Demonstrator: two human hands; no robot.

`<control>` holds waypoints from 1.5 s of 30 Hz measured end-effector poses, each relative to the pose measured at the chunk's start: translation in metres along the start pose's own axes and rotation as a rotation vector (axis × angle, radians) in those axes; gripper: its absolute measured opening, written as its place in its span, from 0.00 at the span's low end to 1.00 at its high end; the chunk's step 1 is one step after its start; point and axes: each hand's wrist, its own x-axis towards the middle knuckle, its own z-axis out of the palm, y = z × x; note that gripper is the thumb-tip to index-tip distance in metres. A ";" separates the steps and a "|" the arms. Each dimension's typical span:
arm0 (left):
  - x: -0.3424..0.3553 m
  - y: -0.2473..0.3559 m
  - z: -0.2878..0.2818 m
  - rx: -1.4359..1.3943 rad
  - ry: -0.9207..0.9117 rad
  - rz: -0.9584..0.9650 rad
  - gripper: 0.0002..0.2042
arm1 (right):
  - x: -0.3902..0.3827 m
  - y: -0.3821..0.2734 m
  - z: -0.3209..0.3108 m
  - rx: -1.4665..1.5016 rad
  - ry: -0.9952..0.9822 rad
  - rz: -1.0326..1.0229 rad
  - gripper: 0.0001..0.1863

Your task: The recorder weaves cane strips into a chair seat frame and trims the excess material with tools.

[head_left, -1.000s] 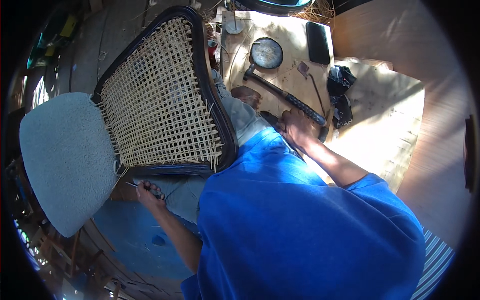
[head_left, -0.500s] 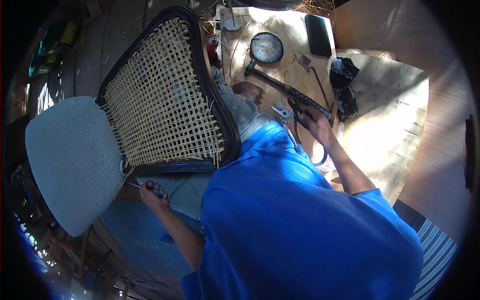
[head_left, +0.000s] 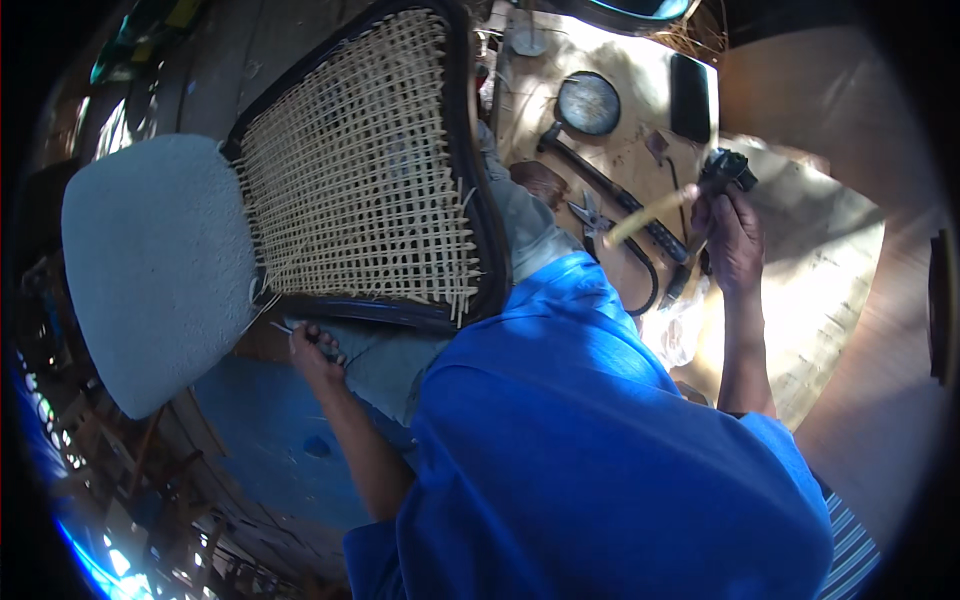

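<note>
A dark-framed chair back (head_left: 490,240) with woven cane mesh (head_left: 355,165) leans across my lap, joined to a pale upholstered seat (head_left: 160,265). Below the frame's near edge my left hand (head_left: 318,352) is closed around a slim, pale-tipped tool (head_left: 283,327), mostly hidden by the fingers. Over the right side of the work board my right hand (head_left: 737,240) is closed at one end of a tan wooden-handled tool (head_left: 650,217), blurred. A black bundle (head_left: 728,168) shows at its fingertips; whether it is part of the tool I cannot tell.
On the board (head_left: 640,60) lie a hammer (head_left: 610,185) with a dark grip, pruning shears (head_left: 592,215), a round tin (head_left: 588,103) and a black phone (head_left: 689,98). A dark basin (head_left: 630,12) stands beyond. Clear plastic (head_left: 675,335) lies near my right forearm.
My right hand has left the dark-handled tool beside the shears and moved right to the black bundle, where the tan-handled tool now shows. My left hand still grips its slim tool. The view has shifted.
</note>
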 end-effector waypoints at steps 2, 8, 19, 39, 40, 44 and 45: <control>0.003 -0.005 0.001 -0.060 -0.042 0.017 0.07 | -0.003 -0.010 0.034 0.237 -0.140 0.158 0.16; 0.003 -0.025 0.003 -0.235 -0.058 -0.003 0.06 | -0.027 -0.034 0.152 0.472 -0.644 0.572 0.29; 0.012 0.015 0.002 -0.431 0.145 0.114 0.10 | -0.018 -0.078 0.249 -0.602 -1.089 0.879 0.31; 0.072 0.054 -0.019 -0.177 0.062 0.323 0.06 | -0.034 0.003 0.384 -0.487 -1.737 1.060 0.26; 0.074 0.057 -0.021 -0.089 0.063 0.346 0.06 | -0.017 -0.002 0.396 -0.414 -1.609 1.238 0.25; 0.081 0.063 -0.023 0.098 0.046 0.475 0.07 | 0.045 -0.015 0.451 0.028 -1.368 0.661 0.30; 0.081 0.064 -0.022 0.129 0.025 0.452 0.07 | 0.054 -0.014 0.463 -0.068 -1.377 0.570 0.32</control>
